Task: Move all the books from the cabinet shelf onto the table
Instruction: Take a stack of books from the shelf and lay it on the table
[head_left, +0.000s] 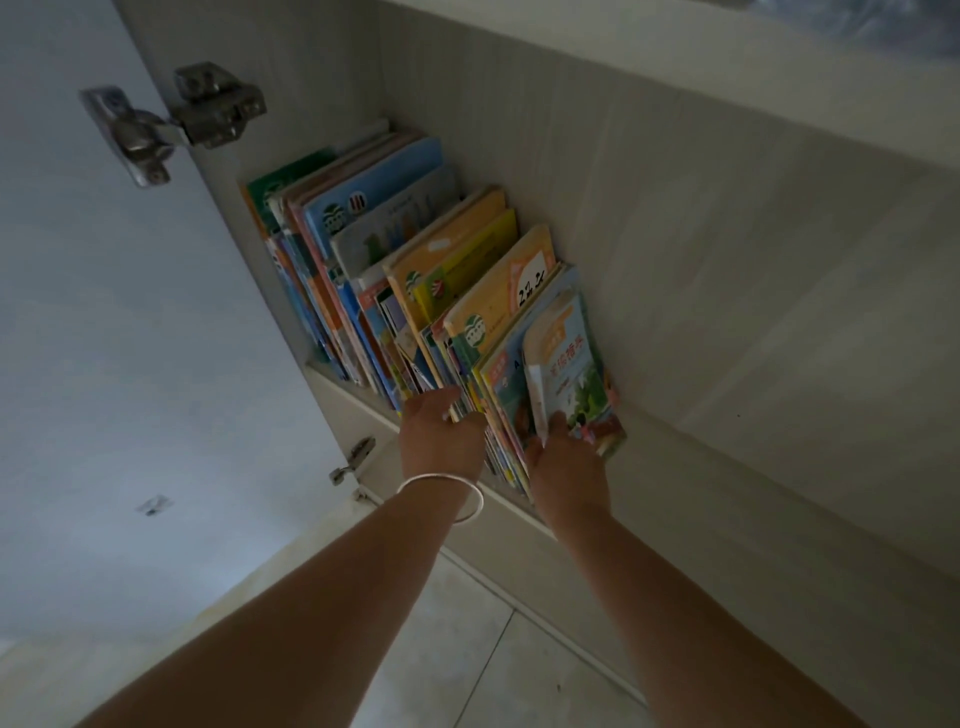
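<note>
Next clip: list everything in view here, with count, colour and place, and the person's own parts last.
books: one upright row, too many to count, mostly blue, green, orange and yellow covers, on the cabinet shelf
cabinet shelf: one, pale wood grain, centre
cabinet door: one, white, open at left
hinges: two, metal, on the door edge
floor: pale tiles, below
bracelet: one, silver, left wrist
left hand: fingers between the books
right hand: grip on the rightmost books

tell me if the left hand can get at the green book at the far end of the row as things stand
Probably yes. The left hand is at the near books, and the green book shows its top edge with nothing in front, though neighbours press tightly against it.
</note>
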